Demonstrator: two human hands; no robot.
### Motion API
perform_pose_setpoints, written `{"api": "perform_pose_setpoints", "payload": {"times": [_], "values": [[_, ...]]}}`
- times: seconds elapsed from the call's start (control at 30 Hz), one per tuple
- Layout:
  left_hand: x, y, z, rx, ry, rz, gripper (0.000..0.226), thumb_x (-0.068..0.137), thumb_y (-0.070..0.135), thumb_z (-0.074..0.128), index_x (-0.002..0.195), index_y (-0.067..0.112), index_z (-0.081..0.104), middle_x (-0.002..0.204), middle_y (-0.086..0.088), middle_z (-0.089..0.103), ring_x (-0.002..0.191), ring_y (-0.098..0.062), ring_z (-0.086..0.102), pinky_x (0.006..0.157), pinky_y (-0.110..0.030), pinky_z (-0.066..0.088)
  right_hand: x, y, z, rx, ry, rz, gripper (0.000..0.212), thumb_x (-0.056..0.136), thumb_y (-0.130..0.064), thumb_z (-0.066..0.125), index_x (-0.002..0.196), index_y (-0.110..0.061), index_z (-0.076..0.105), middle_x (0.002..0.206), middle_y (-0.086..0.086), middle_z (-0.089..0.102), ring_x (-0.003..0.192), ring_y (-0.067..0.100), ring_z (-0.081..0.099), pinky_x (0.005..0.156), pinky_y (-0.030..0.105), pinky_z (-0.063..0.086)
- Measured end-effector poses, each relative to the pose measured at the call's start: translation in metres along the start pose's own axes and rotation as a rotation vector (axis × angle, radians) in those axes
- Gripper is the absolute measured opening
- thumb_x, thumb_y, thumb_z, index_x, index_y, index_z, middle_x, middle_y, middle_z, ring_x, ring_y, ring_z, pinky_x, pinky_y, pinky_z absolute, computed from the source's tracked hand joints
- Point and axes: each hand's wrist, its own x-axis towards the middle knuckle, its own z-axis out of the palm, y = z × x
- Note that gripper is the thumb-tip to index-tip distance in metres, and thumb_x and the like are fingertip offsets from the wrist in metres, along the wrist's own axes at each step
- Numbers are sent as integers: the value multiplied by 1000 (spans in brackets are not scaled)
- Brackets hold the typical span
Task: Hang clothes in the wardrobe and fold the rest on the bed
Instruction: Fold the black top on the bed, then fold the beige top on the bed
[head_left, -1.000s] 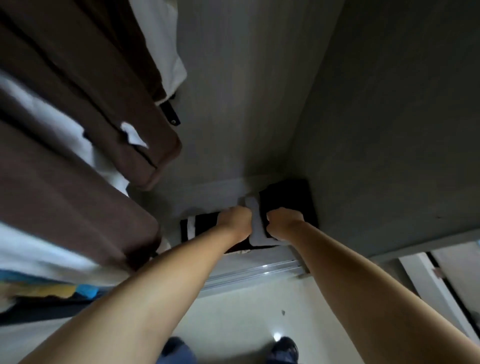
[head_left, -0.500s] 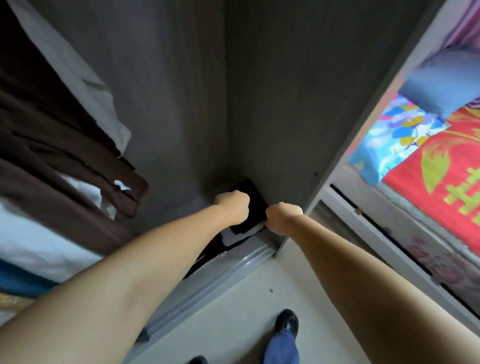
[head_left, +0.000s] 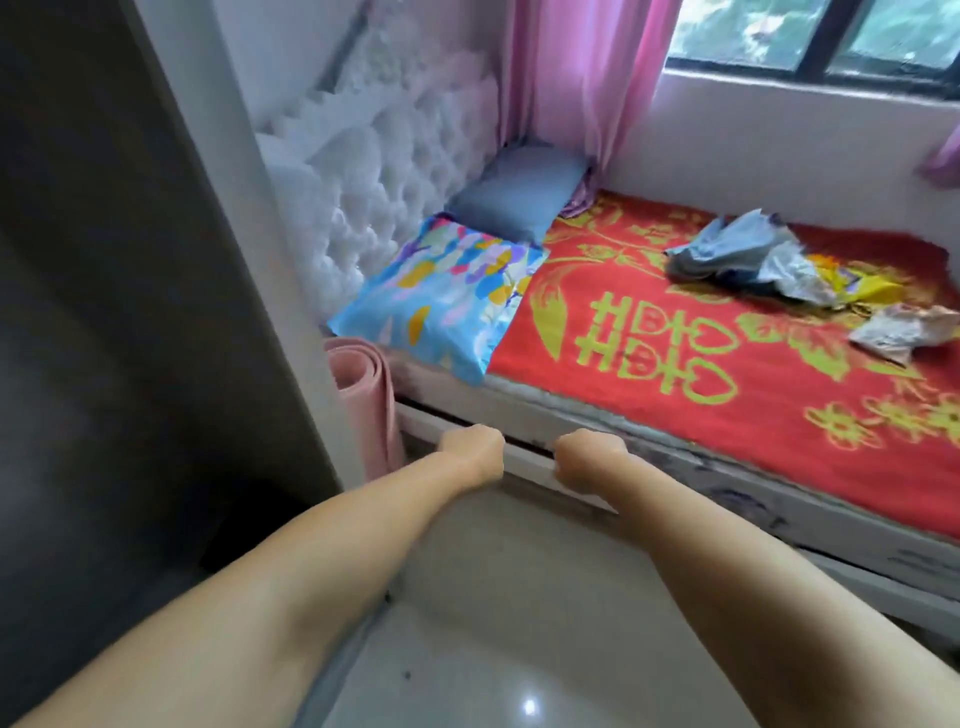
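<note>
Crumpled grey-blue garment (head_left: 737, 249) lies loose on the bed (head_left: 675, 332), far side from the colourful pillow (head_left: 441, 296), beside crinkled wrappers (head_left: 904, 332). Judged light, limp, non-fragile; best taken at shoulders or collar to shake flat. Left hand (head_left: 470, 449) and right hand (head_left: 587, 462) curl downward near the bed's front edge; fingers hidden, contents cannot be told.
</note>
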Motion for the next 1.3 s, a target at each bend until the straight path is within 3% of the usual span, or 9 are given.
{"api": "perform_pose_setpoints", "payload": {"times": [0.13, 0.3, 0.6, 0.7, 0.8, 0.87, 1.03, 1.17, 1.3], "values": [[51, 81, -18, 15, -3, 105, 25, 90, 11, 43, 106, 11, 63, 114, -9, 63, 106, -31, 60, 78, -32, 44, -8, 114, 1, 23, -52, 148, 29, 96, -18, 45, 124, -17, 55, 120, 3, 60, 101, 25, 59, 72, 36, 48], [100, 162, -41, 34, -7, 209, 21, 92, 10, 39, 93, 12, 60, 83, -3, 55, 78, -25, 52, 56, -28, 36, -28, 209, 10, 124, -48, 301, 22, 97, -19, 40, 107, -14, 59, 97, -1, 57, 85, 22, 56, 67, 33, 45], [182, 294, -49, 84, -63, 416, 23, 91, 5, 36, 73, 12, 48, 73, 0, 47, 60, -19, 39, 48, -27, 30, -38, 333, 41, 262, -106, 474, 26, 97, -23, 40, 111, -13, 60, 111, 4, 62, 92, 24, 61, 70, 31, 45], [223, 334, -54, 98, -69, 467, 24, 91, 6, 36, 70, 12, 45, 67, 1, 42, 55, -18, 34, 46, -27, 26, -22, 383, 38, 283, -104, 523, 30, 99, -26, 39, 116, -12, 59, 117, 6, 60, 102, 27, 59, 77, 34, 47], [280, 373, -70, 119, -59, 504, 22, 91, 7, 37, 80, 10, 55, 75, -3, 52, 63, -23, 50, 50, -30, 39, 8, 439, 27, 278, -100, 558, 33, 100, -29, 38, 120, -11, 58, 122, 6, 60, 109, 28, 58, 85, 36, 47], [322, 399, -81, 113, -67, 514, 24, 91, 9, 38, 88, 6, 61, 82, -9, 59, 80, -28, 63, 62, -36, 52, 31, 477, 17, 266, -92, 561, 33, 100, -29, 38, 119, -11, 58, 123, 7, 59, 110, 28, 58, 87, 37, 48], [418, 472, -102, 140, -102, 539, 28, 94, 12, 37, 102, 8, 63, 93, -3, 61, 77, -23, 60, 60, -31, 47, 70, 566, -10, 281, -62, 587, 31, 98, -27, 38, 116, -13, 59, 124, 8, 59, 111, 29, 57, 88, 36, 48], [457, 529, -113, 175, -124, 601, 27, 92, 9, 37, 100, 6, 62, 93, -5, 61, 83, -25, 63, 60, -32, 46, 84, 628, -6, 302, -62, 654, 31, 97, -25, 38, 113, -13, 61, 119, 6, 62, 107, 28, 59, 77, 30, 43], [488, 567, -112, 223, -120, 648, 27, 90, 6, 36, 97, 8, 62, 103, -8, 64, 93, -29, 65, 62, -34, 47, 104, 682, 11, 344, -173, 710, 33, 96, -25, 38, 120, -15, 59, 124, 5, 59, 112, 27, 58, 88, 34, 47]]}}
